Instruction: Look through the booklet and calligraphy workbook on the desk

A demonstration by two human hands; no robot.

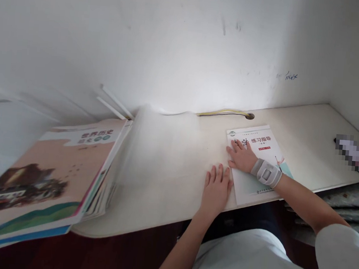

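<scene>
My right hand (241, 157) lies flat with fingers stretched out on a white workbook (264, 143) with red lettering, near the desk's front edge. A grey wrist strap (267, 173) wraps that wrist. My left hand (216, 188) rests flat on the pale desk (171, 163), fingers together and extended, just left of the workbook and touching its left edge. Neither hand grips anything.
A stack of textbooks (48, 178) with a pink-and-green cover on top overhangs the desk's left end. A yellow cable (221, 111) runs to a hole at the back. A dark object (352, 154) lies at the far right. White walls enclose the desk.
</scene>
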